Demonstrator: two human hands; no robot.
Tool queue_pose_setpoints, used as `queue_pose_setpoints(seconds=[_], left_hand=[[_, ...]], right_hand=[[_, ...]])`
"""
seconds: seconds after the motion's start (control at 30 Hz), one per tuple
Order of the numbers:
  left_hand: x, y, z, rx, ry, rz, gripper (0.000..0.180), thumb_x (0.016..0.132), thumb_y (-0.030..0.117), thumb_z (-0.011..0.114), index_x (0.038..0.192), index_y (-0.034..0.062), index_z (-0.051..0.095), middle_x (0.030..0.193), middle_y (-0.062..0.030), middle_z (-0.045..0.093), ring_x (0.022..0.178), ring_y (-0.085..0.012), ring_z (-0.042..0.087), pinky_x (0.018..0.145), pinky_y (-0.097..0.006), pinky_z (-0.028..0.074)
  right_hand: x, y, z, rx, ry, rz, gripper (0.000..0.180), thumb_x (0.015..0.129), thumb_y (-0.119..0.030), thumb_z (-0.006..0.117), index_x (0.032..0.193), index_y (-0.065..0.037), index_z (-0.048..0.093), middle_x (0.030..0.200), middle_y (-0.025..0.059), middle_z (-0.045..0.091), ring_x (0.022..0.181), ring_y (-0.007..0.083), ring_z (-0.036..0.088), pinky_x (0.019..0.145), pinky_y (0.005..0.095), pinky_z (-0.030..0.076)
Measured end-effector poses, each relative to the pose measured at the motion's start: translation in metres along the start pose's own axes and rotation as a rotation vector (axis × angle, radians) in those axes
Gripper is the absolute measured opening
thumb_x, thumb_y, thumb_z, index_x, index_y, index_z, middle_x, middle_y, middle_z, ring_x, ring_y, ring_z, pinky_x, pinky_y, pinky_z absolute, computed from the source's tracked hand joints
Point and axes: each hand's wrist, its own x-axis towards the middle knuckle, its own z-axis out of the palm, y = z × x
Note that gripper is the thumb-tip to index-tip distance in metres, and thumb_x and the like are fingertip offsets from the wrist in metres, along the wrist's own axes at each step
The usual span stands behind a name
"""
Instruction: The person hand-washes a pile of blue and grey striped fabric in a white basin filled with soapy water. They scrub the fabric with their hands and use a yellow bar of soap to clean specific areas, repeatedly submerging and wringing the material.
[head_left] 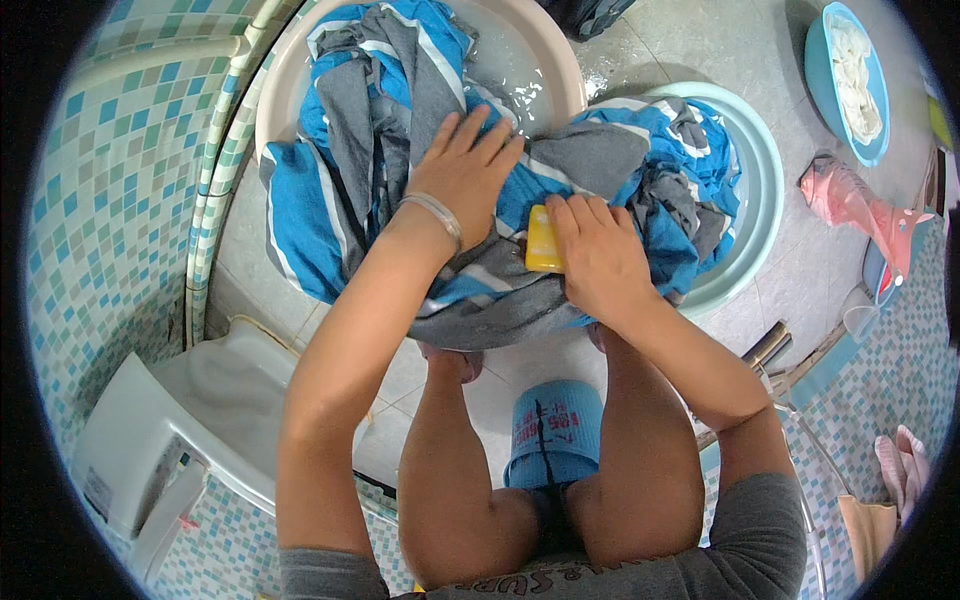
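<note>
A blue, grey and white striped cloth [585, 160], large and bunched, spreads across a pale pink basin [555, 60] and a light blue basin [768, 190]. My left hand [462, 178] lies flat on the cloth with its fingers spread; a pale bangle circles that wrist. In my right hand [605, 250] is a yellow bar of soap [542, 240], gripped from its right side and resting against the cloth. Water shows in the pink basin beyond the cloth. The cloth's near edge hangs in front of my feet.
Between my legs stands a blue bucket-like object [553, 430]. A blue tub [815, 60] with white cloth [853, 85] is at the far right, near a pink plastic bag [850, 205]. On the left are a white plastic fixture [150, 430] and pipes [225, 150] along the tiled wall.
</note>
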Motion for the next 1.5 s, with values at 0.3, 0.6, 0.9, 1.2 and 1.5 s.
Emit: queue_pose_setpoints(seconds=[0.3,0.6,0.9,1.2,1.5], left_hand=[[-0.010,-0.024,0.008,-0.113,-0.236,-0.035,0.013,0.081,0.019,0.062,0.089,0.0101,0.058,0.077,-0.0108,0.065,0.078,-0.0287,0.063,0.084,-0.040,0.047],[-0.081,-0.054,-0.128,-0.050,0.075,-0.075,0.032,0.070,0.034,0.073,0.075,0.0041,0.064,0.068,-0.0089,0.060,0.058,-0.0264,0.055,0.055,-0.035,0.041],[-0.111,0.032,-0.058,-0.347,-0.033,-0.061,0.061,0.056,0.035,0.079,0.107,0.0052,0.063,0.073,-0.0047,0.054,0.067,-0.0214,0.055,0.064,-0.033,0.036],[-0.132,0.021,-0.049,-0.413,0.002,-0.076,0.046,0.057,0.026,0.078,0.096,0.0073,0.065,0.070,-0.0032,0.055,0.065,-0.0217,0.054,0.064,-0.033,0.038],[-0.149,0.027,-0.039,-0.392,0.097,-0.087,0.042,0.058,0.027,0.079,0.089,0.0046,0.061,0.077,-0.0070,0.053,0.075,-0.0278,0.053,0.075,-0.038,0.042]], right_hand=[[-0.016,0.010,0.000,0.078,0.047,0.055,0.057,0.062,-0.003,0.066,0.116,0.002,0.049,0.101,0.0138,0.055,0.096,0.0301,0.054,0.082,0.0388,0.042],[-0.029,0.016,-0.007,0.323,0.030,0.146,0.070,0.063,0.001,0.064,0.129,-0.001,0.044,0.096,0.0166,0.054,0.090,0.0344,0.054,0.080,0.0420,0.043],[0.067,-0.046,-0.019,0.519,0.255,-0.104,0.067,0.074,-0.034,0.073,0.130,-0.009,0.046,0.100,0.0151,0.057,0.090,0.0320,0.054,0.078,0.0405,0.044],[0.075,0.002,0.013,-0.324,0.139,-0.075,0.039,0.079,-0.038,0.065,0.112,-0.018,0.057,0.090,0.0088,0.055,0.086,0.0245,0.054,0.071,0.0385,0.043],[0.041,-0.075,0.028,0.085,0.072,-0.157,0.042,0.079,-0.033,0.065,0.115,-0.014,0.055,0.089,0.0079,0.053,0.085,0.0240,0.053,0.072,0.0381,0.041]])
